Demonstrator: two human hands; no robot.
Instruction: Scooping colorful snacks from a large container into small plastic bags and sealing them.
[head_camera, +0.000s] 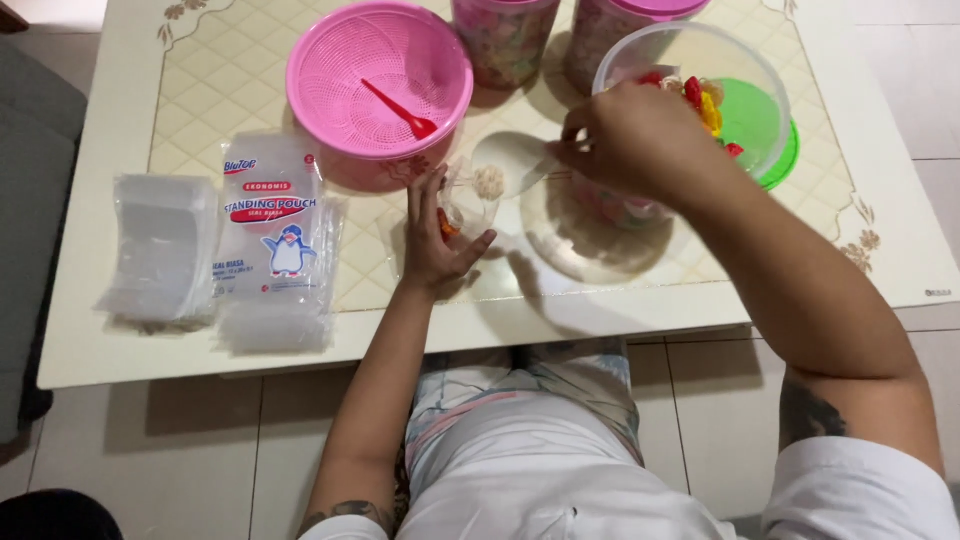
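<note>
Item one: my left hand (437, 240) is cupping a small clear pouch (468, 196) upright on the bench (600, 300), just in front of the pink bowl (380, 85). Item two: my right hand (625, 135), right of that bowl, is gripping a white spoon (510, 160) over the pouch. Item three: a clear tub (745, 90) is sitting beyond. Pouch packs (275, 235) are lying left of the bowl.

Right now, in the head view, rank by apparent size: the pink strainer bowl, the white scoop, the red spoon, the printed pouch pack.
1. pink strainer bowl
2. printed pouch pack, though it lies nearer the camera
3. white scoop, partly hidden by the right hand
4. red spoon
</note>
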